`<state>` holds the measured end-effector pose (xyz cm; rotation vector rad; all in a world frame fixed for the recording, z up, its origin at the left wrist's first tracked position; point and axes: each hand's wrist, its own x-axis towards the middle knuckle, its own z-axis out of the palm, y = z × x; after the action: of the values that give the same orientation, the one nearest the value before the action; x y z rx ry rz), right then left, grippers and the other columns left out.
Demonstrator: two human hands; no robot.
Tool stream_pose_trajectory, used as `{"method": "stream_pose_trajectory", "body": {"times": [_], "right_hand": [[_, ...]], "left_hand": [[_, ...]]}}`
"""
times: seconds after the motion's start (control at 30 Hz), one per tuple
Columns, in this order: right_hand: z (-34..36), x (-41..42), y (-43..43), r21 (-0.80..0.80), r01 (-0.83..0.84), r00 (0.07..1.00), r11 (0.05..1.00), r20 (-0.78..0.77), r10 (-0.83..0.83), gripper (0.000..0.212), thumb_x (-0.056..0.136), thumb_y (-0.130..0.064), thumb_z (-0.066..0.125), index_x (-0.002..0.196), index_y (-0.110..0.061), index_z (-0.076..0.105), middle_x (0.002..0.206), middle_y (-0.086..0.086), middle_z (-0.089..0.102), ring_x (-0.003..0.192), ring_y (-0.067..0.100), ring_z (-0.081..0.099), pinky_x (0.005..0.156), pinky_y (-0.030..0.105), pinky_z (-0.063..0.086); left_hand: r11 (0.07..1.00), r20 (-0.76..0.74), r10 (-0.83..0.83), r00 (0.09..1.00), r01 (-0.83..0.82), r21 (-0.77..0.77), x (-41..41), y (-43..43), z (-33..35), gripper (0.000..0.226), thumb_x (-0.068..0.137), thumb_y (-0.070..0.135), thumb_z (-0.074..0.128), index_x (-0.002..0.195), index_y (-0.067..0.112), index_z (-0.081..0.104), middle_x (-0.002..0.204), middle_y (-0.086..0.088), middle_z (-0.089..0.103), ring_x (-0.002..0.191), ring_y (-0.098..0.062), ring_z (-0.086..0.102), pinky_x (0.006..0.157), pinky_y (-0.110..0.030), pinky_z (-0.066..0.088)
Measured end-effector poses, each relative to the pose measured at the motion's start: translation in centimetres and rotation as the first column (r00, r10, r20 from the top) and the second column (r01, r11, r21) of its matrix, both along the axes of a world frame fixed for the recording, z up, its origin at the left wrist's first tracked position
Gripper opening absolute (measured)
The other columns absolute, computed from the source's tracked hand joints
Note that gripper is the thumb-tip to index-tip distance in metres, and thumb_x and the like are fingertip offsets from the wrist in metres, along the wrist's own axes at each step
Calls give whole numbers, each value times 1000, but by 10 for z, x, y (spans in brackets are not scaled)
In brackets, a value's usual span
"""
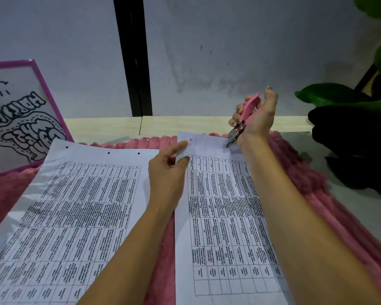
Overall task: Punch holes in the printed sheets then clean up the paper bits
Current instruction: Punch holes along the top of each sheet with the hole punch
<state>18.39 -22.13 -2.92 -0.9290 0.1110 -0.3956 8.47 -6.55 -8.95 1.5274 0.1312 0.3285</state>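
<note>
Two printed sheets with tables lie on a pink fluffy mat (299,172). The left sheet (75,205) has three punched holes along its far edge. The right sheet (224,216) shows one hole near its far left corner. My left hand (169,168) pinches that sheet's far left edge between thumb and forefinger. My right hand (255,115) grips a pink-handled hole punch (244,119), whose metal jaws sit at the right sheet's far edge, right of the hole.
A purple-framed board (20,111) with a black drawing leans at the far left. Dark green plant leaves (350,119) crowd the right side. A pale wall with a black vertical strip (134,58) rises behind the table edge (110,126).
</note>
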Motion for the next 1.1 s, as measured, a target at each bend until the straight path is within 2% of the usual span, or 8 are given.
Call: {"method": "stream_pose_trajectory", "body": {"times": [0.2,0.37,0.5,0.57,0.63,0.8,0.93,1.1], "right_hand": [[0,-1,0,-18,-8,1000,1000,-5,8,42,97,-47,42,80,-9,51,58,5,49,42,16,37,44,22,31],[-1,1,0,-28,-8,1000,1000,2,8,43,97,-47,42,79,-10,51,59,5,49,42,16,37,44,22,31],[-1,2,1,-13,5,1000,1000,9,-5,42,96,-46,43,76,-11,51,57,5,47,42,16,36,44,22,30],[-1,1,1,-9,12,1000,1000,9,-12,41,96,-45,43,75,-11,50,57,4,47,42,17,35,44,22,29],[0,1,2,-12,24,1000,1000,7,-24,40,96,-44,44,74,-11,50,56,4,46,41,17,35,44,22,29],[-4,0,1,-16,58,998,998,-12,-58,39,95,-43,46,72,-12,50,55,6,45,39,18,34,43,22,30],[-5,-4,-6,-12,-18,1000,1000,8,18,47,97,-52,41,90,-7,53,62,5,49,46,16,42,47,24,40],[-7,-12,-12,-23,-83,994,996,64,84,56,98,-57,37,102,-4,56,66,6,55,51,18,49,55,29,51]], "left_hand": [[1000,7,-6,1000,6,-15,2,1,-3,37,87,2,65,109,33,68,98,4,68,97,-34,62,93,-42,54],[1000,6,-8,1000,8,-28,3,2,-5,37,88,2,65,110,31,69,95,6,67,88,-21,61,91,-35,56],[1000,26,-23,999,23,-20,4,3,-5,37,88,2,64,107,33,69,93,8,68,77,-15,57,81,-27,53],[997,35,-68,997,68,25,4,2,-5,34,87,4,66,104,33,71,102,9,70,90,-18,64,91,-35,53],[990,23,-125,992,123,69,4,0,-3,31,85,6,69,105,28,74,110,15,68,111,-8,61,102,-42,48],[984,-3,-160,987,160,80,4,2,-2,33,81,4,74,108,23,72,108,18,67,108,11,55,107,-39,45],[983,9,-163,987,161,92,4,2,-3,34,81,4,73,110,21,72,105,21,66,98,21,54,105,-30,44],[982,29,-145,989,141,125,3,0,-3,34,82,5,72,112,21,71,106,20,65,100,19,52,101,-22,40]]}}
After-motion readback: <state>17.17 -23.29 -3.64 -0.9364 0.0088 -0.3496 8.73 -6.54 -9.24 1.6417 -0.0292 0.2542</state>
